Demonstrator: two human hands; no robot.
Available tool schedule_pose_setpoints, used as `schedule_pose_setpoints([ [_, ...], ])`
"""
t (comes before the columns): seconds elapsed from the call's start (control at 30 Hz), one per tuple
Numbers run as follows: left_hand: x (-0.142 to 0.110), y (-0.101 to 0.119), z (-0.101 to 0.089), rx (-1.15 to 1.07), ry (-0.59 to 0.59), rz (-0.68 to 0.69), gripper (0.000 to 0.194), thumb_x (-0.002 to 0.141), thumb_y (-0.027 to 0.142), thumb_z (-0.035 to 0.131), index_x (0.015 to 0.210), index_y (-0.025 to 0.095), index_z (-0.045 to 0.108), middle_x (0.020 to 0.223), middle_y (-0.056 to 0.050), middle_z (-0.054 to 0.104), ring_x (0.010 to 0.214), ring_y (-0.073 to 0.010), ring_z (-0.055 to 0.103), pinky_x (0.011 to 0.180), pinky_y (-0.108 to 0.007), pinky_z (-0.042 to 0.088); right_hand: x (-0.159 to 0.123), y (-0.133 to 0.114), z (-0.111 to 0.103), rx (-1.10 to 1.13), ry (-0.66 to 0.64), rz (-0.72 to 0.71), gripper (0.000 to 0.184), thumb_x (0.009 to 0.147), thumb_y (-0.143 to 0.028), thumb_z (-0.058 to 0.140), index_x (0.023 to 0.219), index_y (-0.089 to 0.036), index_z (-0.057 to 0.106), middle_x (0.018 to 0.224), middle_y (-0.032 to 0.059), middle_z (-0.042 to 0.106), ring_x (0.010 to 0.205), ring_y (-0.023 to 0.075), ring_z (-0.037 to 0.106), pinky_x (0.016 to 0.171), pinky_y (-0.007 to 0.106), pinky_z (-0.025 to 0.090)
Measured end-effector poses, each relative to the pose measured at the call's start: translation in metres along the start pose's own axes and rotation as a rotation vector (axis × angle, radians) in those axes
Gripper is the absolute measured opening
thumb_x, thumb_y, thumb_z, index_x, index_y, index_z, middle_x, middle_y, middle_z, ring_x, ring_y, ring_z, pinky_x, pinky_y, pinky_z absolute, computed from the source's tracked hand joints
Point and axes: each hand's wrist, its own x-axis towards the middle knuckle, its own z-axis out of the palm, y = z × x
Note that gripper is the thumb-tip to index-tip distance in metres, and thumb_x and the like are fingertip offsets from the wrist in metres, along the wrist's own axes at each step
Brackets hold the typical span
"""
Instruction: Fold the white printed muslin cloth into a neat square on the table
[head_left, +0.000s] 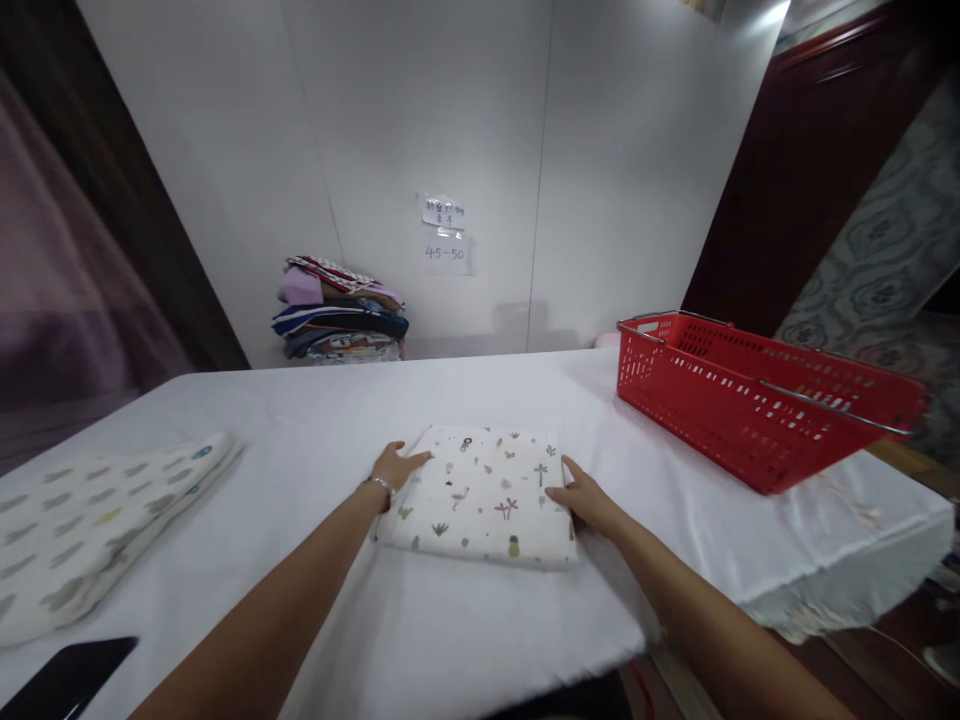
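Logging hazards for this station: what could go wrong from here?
1. The left hand and right hand hold the cloth only by its sides, so its folds might slip if lifted.
2. The bracelet sits close to the cloth and could snag it.
3. The basket stands near the table's right edge; a knock might topple it.

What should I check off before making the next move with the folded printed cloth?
1. Left grip touching the folded printed cloth at its left edge: ok.
2. Right grip touching its right edge: ok.
3. Firmness of hold: cannot tell; some fingers are hidden.
4. Cloth lying on the white table: ok.
5. Red basket apart from the cloth: ok.
6. Cloth's underside smooth: cannot tell; it is hidden.
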Motion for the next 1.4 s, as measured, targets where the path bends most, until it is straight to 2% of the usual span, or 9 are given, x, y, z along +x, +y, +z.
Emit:
schedule_pose_setpoints([
  [0.2, 0.012, -0.009, -0.002, 0.193, -0.085, 0.057, 0.074, 0.069, 0.053, 0.056, 0.127, 0.010, 0.038, 0.121, -0.017, 0.052, 0.105, -0.0277, 0.054, 0.084, -0.033, 0.044, -0.002, -0.004, -0.005, -0.237, 0.014, 0.070, 0.084, 0.077, -0.049, 0.051, 0.140, -0.019, 0.004, 0.074, 0.0035, 0.063, 0.054, 0.0176, 0.059, 0.054, 0.030, 0.046],
  [0.3, 0.006, -0.004, 0.000, 0.379, -0.030, 0.277, 0.068, 0.078, 0.049, 0.045, 0.131, 0.009, 0.033, 0.132, -0.017, 0.041, 0.117, -0.0265, 0.043, 0.096, -0.034, 0.035, 0.008, -0.018, -0.009, -0.543, 0.181, -0.076, 0.065, 0.081, -0.043, 0.046, 0.137, -0.017, 0.025, 0.100, 0.0107, 0.062, 0.086, 0.0219, 0.060, 0.077, 0.034, 0.044],
  [0.37, 0.002, 0.002, 0.005, 0.469, -0.032, 0.451, 0.062, 0.081, 0.046, 0.039, 0.131, 0.010, 0.033, 0.139, -0.014, 0.032, 0.126, -0.0235, 0.032, 0.102, -0.032, 0.026, 0.015, -0.029, -0.002, -0.689, 0.243, -0.249, 0.056, 0.083, -0.039, 0.043, 0.133, -0.016, 0.034, 0.124, 0.0120, 0.050, 0.113, 0.0231, 0.045, 0.094, 0.035, 0.034],
  [0.5, 0.004, 0.015, 0.023, 0.586, -0.138, 0.602, 0.059, 0.082, 0.047, 0.035, 0.133, 0.016, 0.032, 0.145, -0.007, 0.019, 0.133, -0.0201, 0.015, 0.107, -0.035, 0.014, 0.035, -0.050, 0.030, -0.847, 0.084, -0.466, 0.059, 0.084, -0.042, 0.039, 0.135, -0.014, 0.030, 0.142, 0.0097, 0.026, 0.132, 0.0222, 0.015, 0.105, 0.037, 0.015],
  [0.67, 0.022, 0.019, 0.038, 0.697, -0.207, 0.546, 0.068, 0.080, 0.056, 0.031, 0.135, 0.017, 0.028, 0.146, -0.007, 0.013, 0.134, -0.0238, 0.007, 0.106, -0.045, 0.009, 0.061, -0.052, 0.054, -1.012, -0.020, -0.371, 0.066, 0.084, -0.051, 0.033, 0.136, -0.011, 0.026, 0.144, 0.0124, 0.021, 0.133, 0.0260, 0.010, 0.105, 0.042, 0.006],
  [0.87, 0.030, 0.008, 0.041, 0.692, -0.214, 0.556, 0.072, 0.080, 0.060, 0.025, 0.136, 0.015, 0.026, 0.146, -0.008, 0.014, 0.134, -0.0234, 0.006, 0.106, -0.042, 0.012, 0.071, -0.035, 0.048, -1.025, -0.002, -0.396, 0.063, 0.085, -0.053, 0.028, 0.133, -0.013, 0.031, 0.136, 0.0125, 0.037, 0.125, 0.0241, 0.028, 0.103, 0.040, 0.009],
  [1.07, 0.032, 0.007, 0.041, 0.645, -0.227, 0.548, 0.073, 0.079, 0.061, 0.028, 0.136, 0.015, 0.027, 0.146, -0.006, 0.015, 0.134, -0.0241, 0.006, 0.104, -0.042, 0.020, 0.076, -0.048, 0.051, -1.055, -0.057, -0.310, 0.068, 0.083, -0.058, 0.030, 0.133, -0.012, 0.033, 0.138, 0.0144, 0.033, 0.128, 0.0282, 0.023, 0.102, 0.045, 0.009],
  [1.2, 0.034, 0.004, 0.044, 0.631, -0.210, 0.566, 0.073, 0.078, 0.061, 0.028, 0.135, 0.016, 0.028, 0.146, -0.007, 0.017, 0.134, -0.0241, 0.007, 0.104, -0.042, 0.019, 0.082, -0.066, 0.069, -1.076, -0.067, -0.456, 0.073, 0.083, -0.061, 0.025, 0.136, -0.012, 0.027, 0.144, 0.0124, 0.019, 0.133, 0.0261, 0.008, 0.104, 0.044, -0.001],
  [1.4, 0.035, 0.009, 0.041, 0.631, -0.240, 0.543, 0.071, 0.078, 0.060, 0.030, 0.134, 0.017, 0.030, 0.146, -0.006, 0.017, 0.134, -0.0232, 0.008, 0.105, -0.041, 0.016, 0.090, -0.059, 0.094, -1.018, -0.211, -0.522, 0.071, 0.083, -0.061, 0.020, 0.138, -0.016, 0.023, 0.144, 0.0091, 0.021, 0.132, 0.0233, 0.014, 0.105, 0.041, 0.004],
])
